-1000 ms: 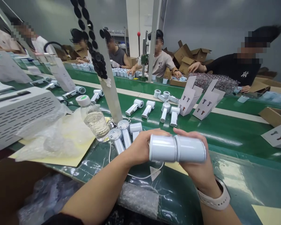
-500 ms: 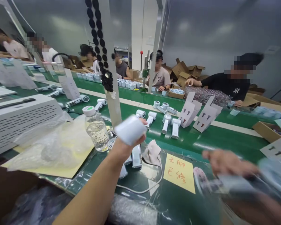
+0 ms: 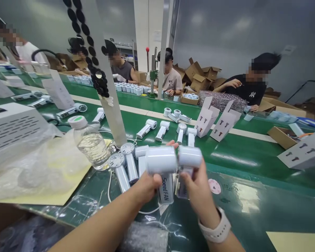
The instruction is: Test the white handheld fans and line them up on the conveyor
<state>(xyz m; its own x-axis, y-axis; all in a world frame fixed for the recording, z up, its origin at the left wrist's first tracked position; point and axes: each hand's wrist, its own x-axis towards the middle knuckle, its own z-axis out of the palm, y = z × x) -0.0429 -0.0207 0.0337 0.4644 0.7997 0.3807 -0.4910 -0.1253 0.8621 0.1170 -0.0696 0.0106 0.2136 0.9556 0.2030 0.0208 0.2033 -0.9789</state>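
Note:
My left hand (image 3: 145, 187) is shut around the handle of a white handheld fan (image 3: 161, 164), whose handle carries a "Speed FAN" label. My right hand (image 3: 199, 187) grips a second white handheld fan (image 3: 189, 156), and its fingers hide most of the handle. The two fan heads are side by side, nearly touching, above the green conveyor belt (image 3: 241, 178). Several more fans (image 3: 128, 162) lie just beyond my left hand. A white band circles my right wrist.
A water bottle (image 3: 90, 145) stands on yellow paper left of my hands, beside a plastic bag (image 3: 34, 164) and a white slotted machine casing (image 3: 13, 129). Folded display cards (image 3: 207, 117) stand across the belt. Co-workers (image 3: 168, 73) sit on the far side, with cardboard boxes (image 3: 196, 77) behind them.
My hands have come back together, each holding a fan. My right hand has moved in from the far right, and my left hand has dropped from its raised position. The camera view has shifted.

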